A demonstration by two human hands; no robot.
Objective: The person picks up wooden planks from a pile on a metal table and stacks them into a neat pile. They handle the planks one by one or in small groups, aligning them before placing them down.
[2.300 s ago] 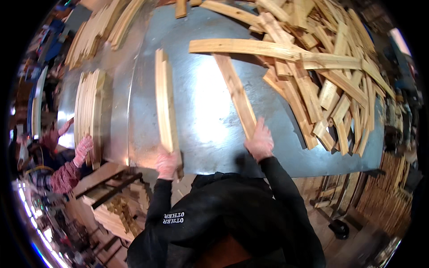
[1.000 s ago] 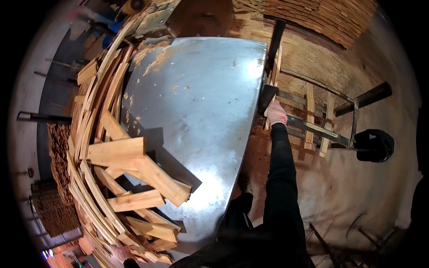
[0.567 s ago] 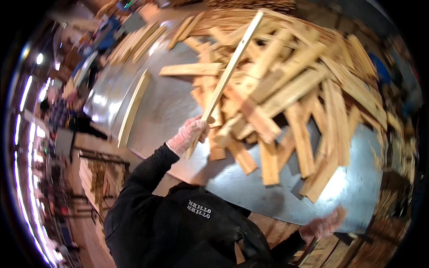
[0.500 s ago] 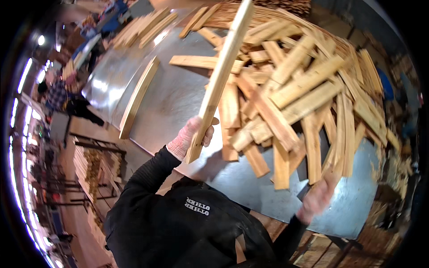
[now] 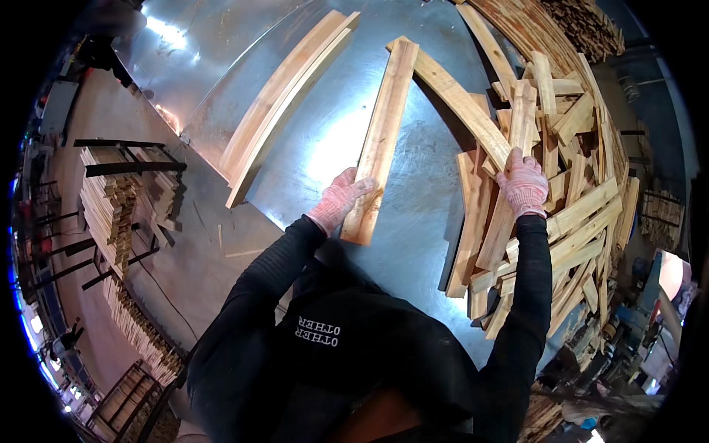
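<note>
My left hand (image 5: 341, 199), in a pinkish knit glove, grips the near part of a flat wooden board (image 5: 385, 133) over the metal table (image 5: 425, 188). The board's far end overlaps the tip of another board (image 5: 458, 100) slanting toward the pile. My right hand (image 5: 525, 184), gloved alike, is closed over a wooden board (image 5: 523, 111) at the left side of the heaped boards (image 5: 572, 221); its fingertips are partly hidden. Left of my left hand, two long boards (image 5: 288, 103) lie side by side on the table.
Stacked wood strips (image 5: 111, 210) stand on dark metal racks to the left, below table height. A dark curved cable (image 5: 162, 288) lies on the floor there. Beyond the pile, at the far right, runs a bank of layered wood (image 5: 528, 29). Machinery (image 5: 650, 317) stands at lower right.
The view has turned. My left hand's board was raised and tilted; now a board lies low under it. Two boards lie at left, where one lay. My right hand has moved up onto the pile.
</note>
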